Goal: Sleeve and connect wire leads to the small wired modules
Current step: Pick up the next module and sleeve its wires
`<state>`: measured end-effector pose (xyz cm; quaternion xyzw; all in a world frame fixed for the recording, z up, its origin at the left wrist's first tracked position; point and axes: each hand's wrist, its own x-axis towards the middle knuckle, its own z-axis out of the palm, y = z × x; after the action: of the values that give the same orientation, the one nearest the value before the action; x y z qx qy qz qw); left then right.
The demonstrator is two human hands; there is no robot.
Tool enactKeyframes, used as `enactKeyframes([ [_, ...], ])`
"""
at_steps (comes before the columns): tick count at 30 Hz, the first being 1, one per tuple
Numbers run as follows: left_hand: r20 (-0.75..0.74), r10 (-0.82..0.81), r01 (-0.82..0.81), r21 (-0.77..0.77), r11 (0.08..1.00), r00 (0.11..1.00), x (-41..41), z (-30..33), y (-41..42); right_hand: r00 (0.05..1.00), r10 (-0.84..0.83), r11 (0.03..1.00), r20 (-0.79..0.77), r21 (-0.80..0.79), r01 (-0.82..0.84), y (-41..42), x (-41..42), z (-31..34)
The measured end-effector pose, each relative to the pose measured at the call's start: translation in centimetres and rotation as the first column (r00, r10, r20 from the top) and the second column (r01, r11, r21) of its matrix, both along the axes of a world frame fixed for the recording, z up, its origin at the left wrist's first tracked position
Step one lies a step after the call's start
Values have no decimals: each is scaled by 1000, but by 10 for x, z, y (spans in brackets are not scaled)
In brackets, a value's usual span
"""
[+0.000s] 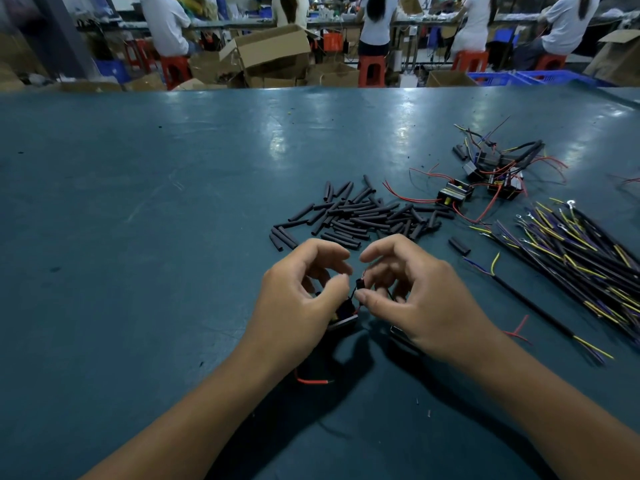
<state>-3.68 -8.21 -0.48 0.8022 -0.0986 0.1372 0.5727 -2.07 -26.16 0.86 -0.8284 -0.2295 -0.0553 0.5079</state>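
Note:
My left hand (301,289) grips a small black wired module (344,315) just above the green table, its fingers curled round it. My right hand (408,289) pinches a short black sleeve (360,284) on a thin lead that rises from the module. A red lead (313,381) trails out under my left wrist. Behind my hands lies a heap of black sleeve pieces (360,216). More modules with red leads (485,174) lie at the back right. A bundle of black cables with yellow and purple ends (571,244) lies at the right.
A single black cable (533,303) and a loose sleeve (459,245) lie right of my right hand. A red wire scrap (519,329) lies beside that cable. The green table (138,220) ends at the far edge; people sit at benches among cardboard boxes beyond.

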Motion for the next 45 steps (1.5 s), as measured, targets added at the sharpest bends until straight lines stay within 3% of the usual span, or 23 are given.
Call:
enactKeyframes([
  [4, -106, 6, -6, -6, 1000, 994, 7, -5, -2, 997, 73, 993, 10, -99, -71, -10, 2, 12],
  [7, -207, -61, 67, 19, 998, 977, 11, -5, -5, 985, -129, 972, 115, -181, 149, -38, 23, 18],
  [10, -249, -123, 132, 18, 991, 961, 12, -2, -8, 874, -429, 776, 229, -401, 486, -76, 50, 10],
  [12, -271, -164, 159, -41, 986, 948, 12, 0, -9, 816, -539, 644, 208, -523, 559, -95, 64, -1],
  [14, -293, -186, 167, -87, 982, 938, 12, 1, -9, 806, -568, 600, 165, -588, 543, -101, 73, -9],
  [24, -276, -217, 159, -218, 963, 936, 11, -1, -13, 873, -437, 585, 218, -669, 459, -89, 76, -10],
  [29, -268, -257, 177, -288, 941, 929, 10, 0, -14, 917, -364, 643, 162, -669, 373, -82, 70, -5],
  [34, -218, -210, 165, -207, 964, 953, 9, 0, -16, 920, -340, 705, 196, -594, 387, -78, 75, 7],
  [39, -145, -183, 174, -73, 982, 972, 9, -3, -15, 977, -158, 725, 145, -654, 215, -55, 99, 21],
  [42, -113, -196, 192, -42, 981, 974, 8, -4, -16, 990, -84, 673, 113, -726, 140, -30, 116, 23],
  [45, -88, -223, 217, -79, 973, 971, 7, -4, -15, 984, -144, 601, 104, -781, 171, -13, 127, 18],
])
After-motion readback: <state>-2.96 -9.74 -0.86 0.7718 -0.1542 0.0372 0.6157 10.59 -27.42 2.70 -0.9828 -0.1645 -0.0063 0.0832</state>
